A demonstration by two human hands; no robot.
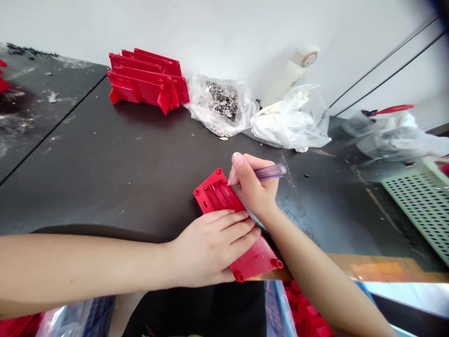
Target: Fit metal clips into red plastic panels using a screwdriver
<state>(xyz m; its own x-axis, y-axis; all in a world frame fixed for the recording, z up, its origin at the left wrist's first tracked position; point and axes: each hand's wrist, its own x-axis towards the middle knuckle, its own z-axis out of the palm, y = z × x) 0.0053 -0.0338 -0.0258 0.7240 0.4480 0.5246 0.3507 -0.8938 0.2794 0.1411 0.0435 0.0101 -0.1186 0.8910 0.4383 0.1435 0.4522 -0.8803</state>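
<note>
A red plastic part [257, 257] lies at a slant on the dark table, near its front edge. My left hand [213, 243] rests flat across the middle of the part, fingers stretched out side by side. Closed around a purple translucent tool [270, 172] is my right hand [254, 182], above the part's upper right edge. The tool's working end is mostly hidden by the fingers. Small metal pieces [213, 187] sit in a slot at the part's upper end.
Several red parts [147, 79] stand in a row at the back of the table [105, 164]. Beside them are a bag of small metal pieces [224, 100], a bag with white contents [287, 121] and a white bottle [284, 77]. A green perforated basket [417, 196] is at the right.
</note>
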